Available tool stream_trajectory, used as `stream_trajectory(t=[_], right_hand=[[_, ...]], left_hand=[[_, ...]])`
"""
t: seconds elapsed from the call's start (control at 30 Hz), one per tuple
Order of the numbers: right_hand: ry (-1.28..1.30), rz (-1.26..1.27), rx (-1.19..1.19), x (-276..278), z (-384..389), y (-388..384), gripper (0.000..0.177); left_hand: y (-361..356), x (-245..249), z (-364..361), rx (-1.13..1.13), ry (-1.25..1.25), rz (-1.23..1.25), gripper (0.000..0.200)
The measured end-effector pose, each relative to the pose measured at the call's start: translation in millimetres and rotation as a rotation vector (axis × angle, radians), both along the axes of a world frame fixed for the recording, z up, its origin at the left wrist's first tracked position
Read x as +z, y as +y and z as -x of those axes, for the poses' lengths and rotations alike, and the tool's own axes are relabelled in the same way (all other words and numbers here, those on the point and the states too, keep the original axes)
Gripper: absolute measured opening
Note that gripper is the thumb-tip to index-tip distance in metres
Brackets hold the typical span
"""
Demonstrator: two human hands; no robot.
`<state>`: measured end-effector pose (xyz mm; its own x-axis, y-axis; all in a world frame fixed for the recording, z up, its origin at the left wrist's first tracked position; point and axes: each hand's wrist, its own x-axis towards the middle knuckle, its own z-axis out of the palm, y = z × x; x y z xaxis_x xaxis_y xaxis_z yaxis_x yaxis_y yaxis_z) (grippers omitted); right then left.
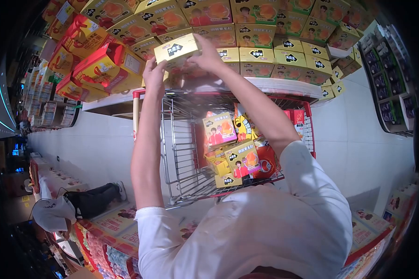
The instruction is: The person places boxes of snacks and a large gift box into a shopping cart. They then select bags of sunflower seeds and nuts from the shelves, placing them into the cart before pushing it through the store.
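At twelve o'clock, left hand (153, 74) and right hand (208, 55) clasp a yellow box (176, 49), fingertips hidden behind it; the right forearm (256, 107) half hides the cart (172, 139)

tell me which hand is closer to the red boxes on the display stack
Left. The left hand grips the yellow box at its end next to the red boxes. The right hand holds the box's opposite end, farther from them.
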<state>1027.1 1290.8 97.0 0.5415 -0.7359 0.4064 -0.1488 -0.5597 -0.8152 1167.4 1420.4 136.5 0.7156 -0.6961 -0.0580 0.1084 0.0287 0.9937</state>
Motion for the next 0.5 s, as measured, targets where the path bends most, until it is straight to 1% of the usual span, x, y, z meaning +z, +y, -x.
stream_trajectory(t=[0.1,0.13,0.2,0.23,0.27,0.37,0.4,0.43,0.47,0.5], right_hand=[[-0.175,-0.099,0.152,0,9,-9,0.083],[-0.277,-0.212,0.241,11,19,-6,0.075],[-0.371,-0.525,0.231,50,50,18,0.071],[-0.418,-0.681,0.224,61,63,27,0.07],[-0.427,-0.683,0.192,62,72,27,0.059],[-0.424,-0.956,0.179,56,100,35,0.053],[-0.445,-1.022,0.168,52,109,42,0.052],[-0.466,-1.087,0.158,47,117,51,0.051],[-0.497,-1.143,0.148,47,124,56,0.05],[-0.494,-1.139,0.133,48,129,61,0.05]], left_hand=[[11,0,1,-0.083,-0.056,0.098,0.051],[12,5,5,-0.091,-0.061,0.126,0.05],[19,23,19,-0.135,-0.087,0.147,0.048],[22,29,27,-0.157,-0.1,0.157,0.047],[24,30,32,-0.176,-0.114,0.17,0.045],[34,18,45,-0.294,-0.192,0.16,0.046],[39,14,57,-0.335,-0.144,0.167,0.047],[44,10,68,-0.368,-0.152,0.137,0.052],[46,11,81,-0.375,-0.073,0.152,0.054],[48,11,92,-0.382,0.007,0.166,0.056]])
